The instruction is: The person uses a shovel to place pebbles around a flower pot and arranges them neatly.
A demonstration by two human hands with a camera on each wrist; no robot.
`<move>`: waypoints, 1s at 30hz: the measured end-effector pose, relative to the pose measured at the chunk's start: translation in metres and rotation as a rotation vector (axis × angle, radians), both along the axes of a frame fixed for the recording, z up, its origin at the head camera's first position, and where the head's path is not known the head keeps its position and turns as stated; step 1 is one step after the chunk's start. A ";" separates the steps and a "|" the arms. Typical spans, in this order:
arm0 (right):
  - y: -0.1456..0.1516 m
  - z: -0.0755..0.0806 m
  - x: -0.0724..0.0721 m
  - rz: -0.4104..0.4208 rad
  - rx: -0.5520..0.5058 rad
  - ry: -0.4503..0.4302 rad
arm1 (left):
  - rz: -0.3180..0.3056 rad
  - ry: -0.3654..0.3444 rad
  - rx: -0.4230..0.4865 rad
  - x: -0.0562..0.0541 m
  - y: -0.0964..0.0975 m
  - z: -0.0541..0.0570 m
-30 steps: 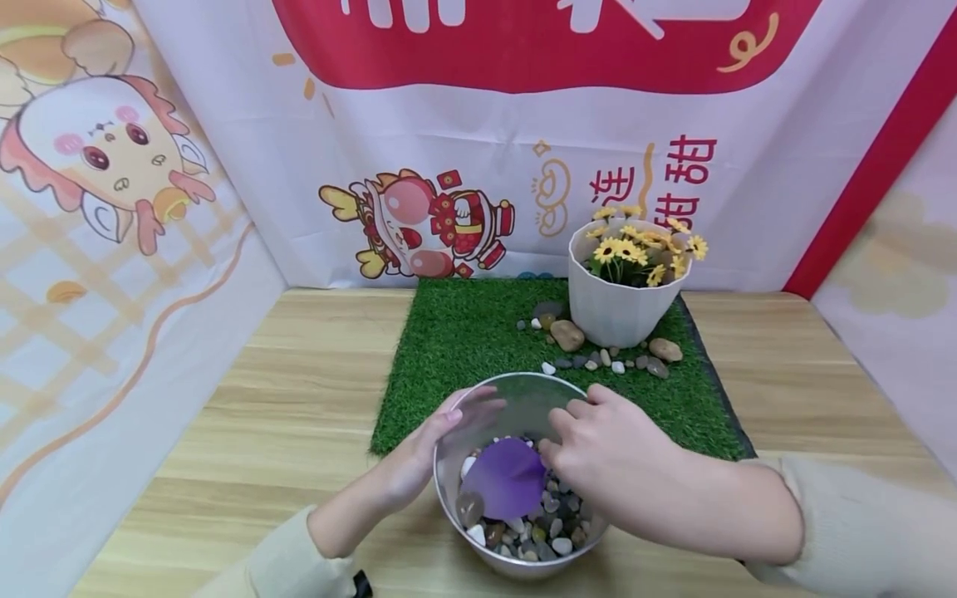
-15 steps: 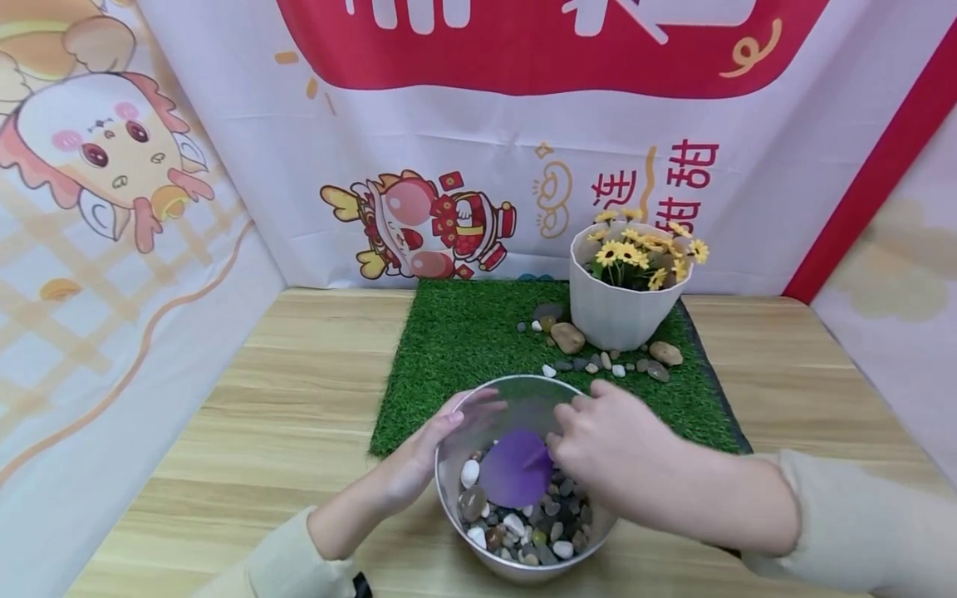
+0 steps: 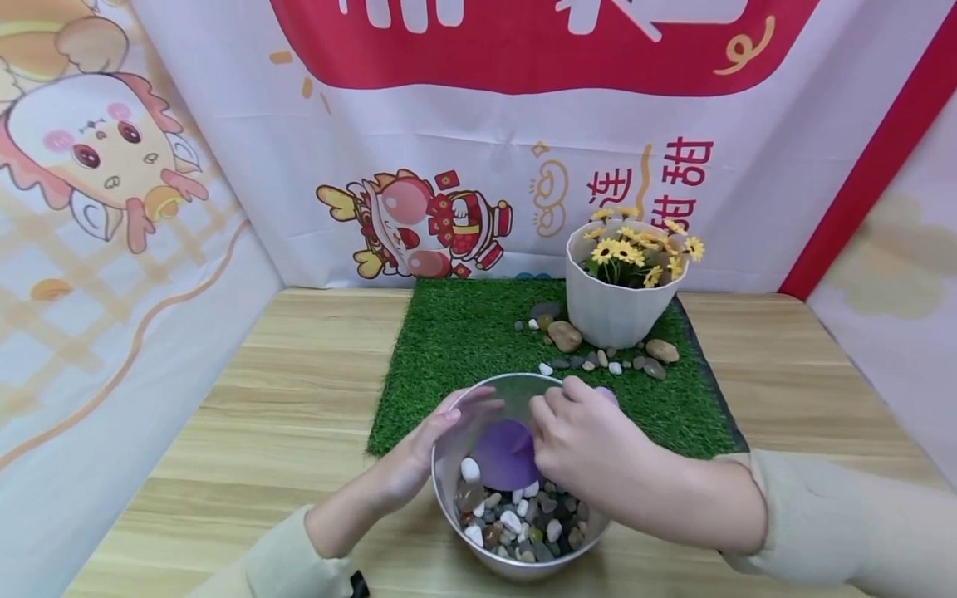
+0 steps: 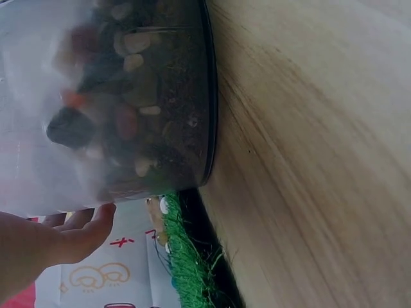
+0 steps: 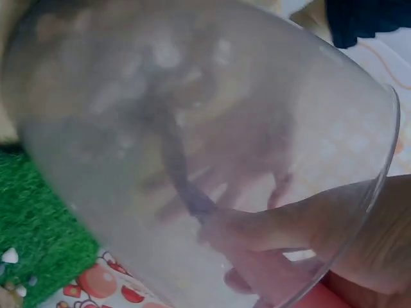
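A clear tub [image 3: 523, 568] with pebbles [image 3: 546, 525] in its bottom stands on the table at the mat's near edge. My left hand [image 3: 409, 467] rests against the tub's left outside wall, fingers spread along it; in the left wrist view, fingertips [image 4: 96, 224] touch the wall. My right hand [image 3: 586, 440] reaches over the tub's right rim and grips a small purple shovel [image 3: 503, 457] by its handle. The blade is inside the tub, near the back left, above the pebbles. Through the cloudy wall in the right wrist view, the right hand [image 5: 257, 231] looks blurred.
Behind the tub lies a green turf mat [image 3: 471, 332]. On it stands a white pot [image 3: 619, 311] of yellow flowers, with several stones [image 3: 564, 336] around its base. A printed cloth [image 3: 478, 124] hangs behind the wooden table [image 3: 299, 357].
The shovel blade has moved back within the tub, and more white pebbles now show in front of it. My right hand has shifted slightly left. My left hand has kept its place.
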State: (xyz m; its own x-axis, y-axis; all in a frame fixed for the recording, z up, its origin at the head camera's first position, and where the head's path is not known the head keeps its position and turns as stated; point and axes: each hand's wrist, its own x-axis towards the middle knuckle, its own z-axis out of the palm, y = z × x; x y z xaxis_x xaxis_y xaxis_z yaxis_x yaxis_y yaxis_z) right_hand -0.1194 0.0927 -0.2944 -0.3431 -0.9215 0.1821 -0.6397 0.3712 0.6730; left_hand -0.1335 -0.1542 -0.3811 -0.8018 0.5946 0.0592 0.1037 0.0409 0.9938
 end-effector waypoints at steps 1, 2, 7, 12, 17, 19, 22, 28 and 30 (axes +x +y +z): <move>-0.002 0.002 0.000 -0.004 0.017 0.001 | 0.000 0.001 -0.002 0.000 0.000 0.000; -0.004 0.004 -0.001 -0.019 0.042 -0.016 | -0.001 -0.001 0.001 -0.001 0.000 0.000; -0.007 0.014 -0.010 -0.082 0.131 -0.143 | 0.002 -0.011 -0.001 -0.002 -0.001 0.000; -0.001 0.011 -0.017 -0.080 0.096 -0.227 | -0.014 -0.044 0.027 -0.002 0.000 0.001; 0.003 0.000 -0.012 0.005 0.005 -0.086 | -0.020 -0.030 0.009 -0.002 -0.001 0.001; 0.004 0.000 -0.012 0.033 -0.013 -0.023 | -0.013 -0.011 -0.005 -0.003 -0.002 0.002; 0.006 0.001 -0.015 0.041 0.006 -0.035 | -0.006 -0.003 -0.011 -0.005 -0.002 0.004; 0.013 0.001 -0.018 0.044 0.005 -0.162 | -0.026 -0.030 0.009 -0.001 -0.002 0.002; 0.014 0.000 -0.018 0.043 -0.020 -0.184 | -0.037 -0.036 0.018 0.000 -0.002 0.001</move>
